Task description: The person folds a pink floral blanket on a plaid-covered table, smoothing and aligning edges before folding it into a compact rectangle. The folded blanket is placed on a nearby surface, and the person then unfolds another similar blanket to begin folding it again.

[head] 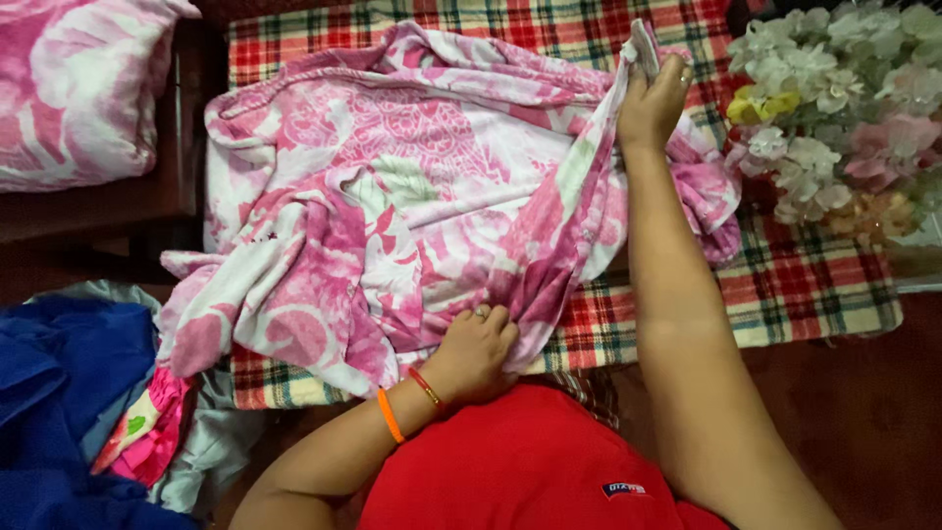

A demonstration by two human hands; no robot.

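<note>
Fingers of the right hand (653, 98) pinched a corner of the pink floral sheet (412, 196) (spread over a plaid blanket (805, 285)); the left hand (476, 353) gripped its near edge.

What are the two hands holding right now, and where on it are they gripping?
Both grip the pink floral cloth: the left hand bunches its near edge, and the right hand pinches a far corner, lifted over the plaid cover.

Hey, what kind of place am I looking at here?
Probably a home, a living or bedroom corner where laundry gets folded: a pink floral sheet spread on a plaid cloth, a matching pillow, artificial flowers, and heaped clothes.
</note>
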